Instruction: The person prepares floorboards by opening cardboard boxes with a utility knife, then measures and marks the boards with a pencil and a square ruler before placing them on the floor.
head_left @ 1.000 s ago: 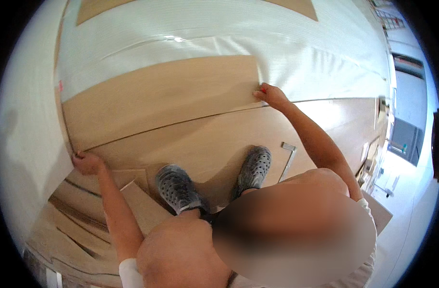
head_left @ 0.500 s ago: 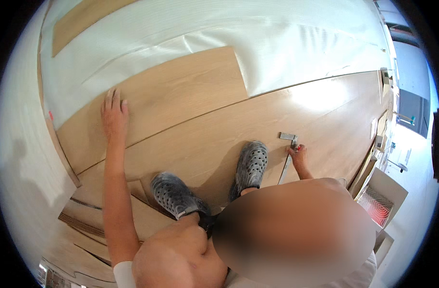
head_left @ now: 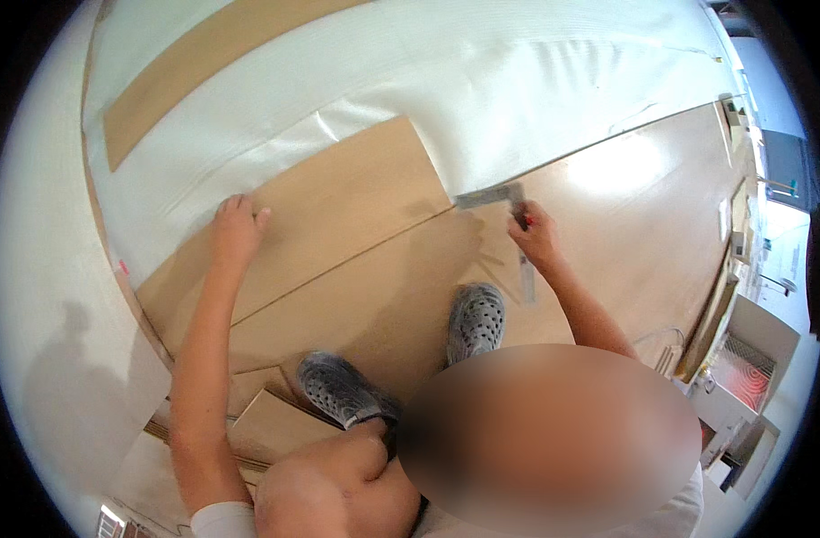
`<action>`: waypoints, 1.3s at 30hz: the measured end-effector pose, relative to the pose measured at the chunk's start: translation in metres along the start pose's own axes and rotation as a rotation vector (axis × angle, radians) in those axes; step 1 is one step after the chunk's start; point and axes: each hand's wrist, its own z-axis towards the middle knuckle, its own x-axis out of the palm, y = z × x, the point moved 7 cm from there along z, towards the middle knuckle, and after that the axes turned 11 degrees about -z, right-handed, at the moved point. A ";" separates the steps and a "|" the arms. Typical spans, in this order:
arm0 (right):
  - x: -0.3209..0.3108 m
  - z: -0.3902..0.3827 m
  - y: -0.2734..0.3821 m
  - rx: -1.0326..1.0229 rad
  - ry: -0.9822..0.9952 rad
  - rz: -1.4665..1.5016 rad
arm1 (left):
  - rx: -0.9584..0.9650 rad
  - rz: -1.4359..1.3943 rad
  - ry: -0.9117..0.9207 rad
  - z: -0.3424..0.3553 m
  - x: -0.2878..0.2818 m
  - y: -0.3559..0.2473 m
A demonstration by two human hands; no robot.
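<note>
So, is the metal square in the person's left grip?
No, the right grip holds the square, while the left grip is over the plank.

The left hand (head_left: 237,231) rested on a plank (head_left: 356,188). The right hand (head_left: 536,237) held a square (head_left: 495,195) near its end.

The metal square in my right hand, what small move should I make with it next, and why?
I'd probably ease the metal square against the right end of the plank and let it settle. Your right hand holds it with one leg close by that end, but blur hides whether they touch; your left hand lies at the plank's far edge, perhaps able to steady it.
</note>
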 end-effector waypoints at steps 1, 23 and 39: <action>0.010 0.017 0.026 -0.015 0.089 -0.006 | 0.068 -0.020 0.046 0.005 -0.005 -0.012; 0.054 -0.046 0.037 -0.009 0.097 0.244 | 0.206 -0.369 -0.521 0.082 0.046 -0.154; 0.045 -0.044 0.071 -0.055 0.137 0.247 | 0.083 -0.422 -0.564 0.086 0.053 -0.142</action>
